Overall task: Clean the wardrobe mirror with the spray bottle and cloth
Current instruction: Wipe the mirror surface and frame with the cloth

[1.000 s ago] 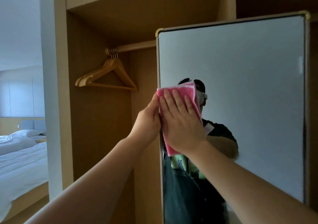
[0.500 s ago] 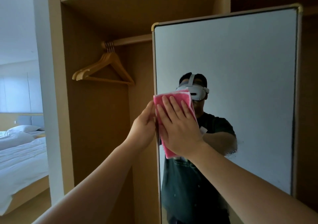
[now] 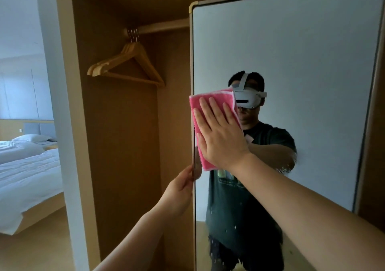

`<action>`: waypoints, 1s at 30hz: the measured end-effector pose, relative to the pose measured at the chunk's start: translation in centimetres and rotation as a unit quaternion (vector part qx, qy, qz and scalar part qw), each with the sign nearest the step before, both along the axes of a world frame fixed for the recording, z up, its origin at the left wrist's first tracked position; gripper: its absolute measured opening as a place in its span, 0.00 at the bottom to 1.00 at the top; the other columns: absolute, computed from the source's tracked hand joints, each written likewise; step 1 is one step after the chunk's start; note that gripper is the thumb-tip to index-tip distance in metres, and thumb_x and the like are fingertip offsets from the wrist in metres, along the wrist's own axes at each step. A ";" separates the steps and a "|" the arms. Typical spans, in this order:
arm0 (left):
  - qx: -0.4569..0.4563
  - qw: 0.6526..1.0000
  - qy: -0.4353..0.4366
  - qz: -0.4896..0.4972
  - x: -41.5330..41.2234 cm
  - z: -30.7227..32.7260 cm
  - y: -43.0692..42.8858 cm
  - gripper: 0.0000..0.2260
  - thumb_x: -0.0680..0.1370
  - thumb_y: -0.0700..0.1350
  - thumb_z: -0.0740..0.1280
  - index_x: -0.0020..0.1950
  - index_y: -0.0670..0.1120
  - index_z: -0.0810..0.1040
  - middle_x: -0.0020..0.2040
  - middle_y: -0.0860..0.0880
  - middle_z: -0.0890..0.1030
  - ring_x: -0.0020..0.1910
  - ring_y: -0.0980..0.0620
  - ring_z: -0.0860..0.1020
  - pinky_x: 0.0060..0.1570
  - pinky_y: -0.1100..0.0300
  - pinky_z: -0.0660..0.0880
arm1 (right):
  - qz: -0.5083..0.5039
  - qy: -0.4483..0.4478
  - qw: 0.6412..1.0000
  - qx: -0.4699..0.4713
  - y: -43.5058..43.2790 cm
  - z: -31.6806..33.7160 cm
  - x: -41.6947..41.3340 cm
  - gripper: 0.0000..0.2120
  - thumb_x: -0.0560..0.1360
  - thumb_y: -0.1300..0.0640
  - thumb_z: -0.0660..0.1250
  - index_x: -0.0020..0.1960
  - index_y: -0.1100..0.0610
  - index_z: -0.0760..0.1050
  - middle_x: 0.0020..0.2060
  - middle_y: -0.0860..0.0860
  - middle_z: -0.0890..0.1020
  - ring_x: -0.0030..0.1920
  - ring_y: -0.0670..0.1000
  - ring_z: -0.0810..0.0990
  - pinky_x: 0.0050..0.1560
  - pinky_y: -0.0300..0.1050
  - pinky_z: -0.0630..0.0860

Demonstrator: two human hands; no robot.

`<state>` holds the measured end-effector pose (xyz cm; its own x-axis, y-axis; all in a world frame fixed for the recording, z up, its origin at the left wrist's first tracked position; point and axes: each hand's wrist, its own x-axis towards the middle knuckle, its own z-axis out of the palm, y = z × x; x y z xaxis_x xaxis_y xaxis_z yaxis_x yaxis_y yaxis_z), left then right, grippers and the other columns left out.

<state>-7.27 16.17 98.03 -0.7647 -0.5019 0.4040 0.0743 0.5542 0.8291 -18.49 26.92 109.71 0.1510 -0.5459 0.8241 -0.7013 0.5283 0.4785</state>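
Our left hand just slid down the mirror edge, well below the cloth now, fingers gripping the frame. Right hand stays flat, fingers spread, pressing cloth by that left edge. Droplets remain lower down; no bottle in view.

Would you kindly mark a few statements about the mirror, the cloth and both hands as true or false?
1. The right hand presses a pink cloth flat on the mirror. True.
2. The left hand holds a spray bottle. False: it grips the mirror's left edge; no bottle is in view.
3. Wooden hangers hang on the rail. True.
4. The cloth sits at the mirror's right edge. False: it is at the left edge.
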 end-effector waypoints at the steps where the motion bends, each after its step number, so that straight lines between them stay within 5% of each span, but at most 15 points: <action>1: 0.002 1.000 -0.009 0.004 0.0 -0.6 0.1 0.18 0.83 0.43 0.56 0.71 0.55 0.69 0.64 0.58 0.77 0.67 0.57 0.71 0.69 0.50 0.67 | 0.001 0.001 1.000 -0.001 0.0 0.0 -0.1 0.28 0.82 0.47 0.47 0.78 0.60 0.55 0.77 0.60 0.57 0.78 0.61 0.51 0.77 0.59 0.47; 14: 0.027 0.999 -0.038 0.002 0.5 -4.3 0.2 0.16 0.82 0.45 0.57 0.64 0.64 0.71 0.59 0.67 0.76 0.64 0.58 0.72 0.66 0.48 0.70 | -0.020 -0.006 1.000 -0.012 -0.6 -0.5 -0.2 0.29 0.82 0.46 0.43 0.78 0.60 0.52 0.77 0.60 0.55 0.78 0.61 0.49 0.76 0.60 0.47; 22: -0.001 0.997 -0.069 -0.024 1.2 -4.4 0.2 0.26 0.80 0.40 0.57 0.56 0.76 0.67 0.53 0.75 0.75 0.54 0.75 0.72 0.51 0.74 0.69 | -0.027 0.003 0.999 -0.045 -1.2 -1.5 -0.2 0.28 0.83 0.46 0.43 0.79 0.60 0.51 0.77 0.60 0.55 0.78 0.61 0.50 0.77 0.58 0.43; 26: -0.003 0.995 -0.078 -0.055 1.8 -4.3 0.2 0.27 0.79 0.36 0.57 0.69 0.64 0.65 0.58 0.68 0.74 0.57 0.70 0.71 0.44 0.82 0.68 | -0.019 0.003 0.997 -0.077 -1.6 -3.1 -0.1 0.28 0.83 0.47 0.46 0.79 0.60 0.52 0.77 0.60 0.56 0.78 0.60 0.50 0.77 0.58 0.43; 30: -0.026 0.988 -0.110 -0.106 2.6 -4.2 0.5 0.34 0.72 0.36 0.60 0.76 0.56 0.57 0.64 0.61 0.74 0.64 0.61 0.72 0.55 0.69 0.74 | -0.008 -0.006 0.995 -0.102 -1.8 -5.7 0.1 0.28 0.83 0.47 0.49 0.79 0.60 0.52 0.77 0.59 0.56 0.78 0.60 0.49 0.77 0.58 0.43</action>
<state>-4.67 16.68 93.86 -0.9222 -0.3048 0.2381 0.0147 0.5875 0.8091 -18.40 25.09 104.05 0.1329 -0.3701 0.9194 -0.6973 0.6243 0.3521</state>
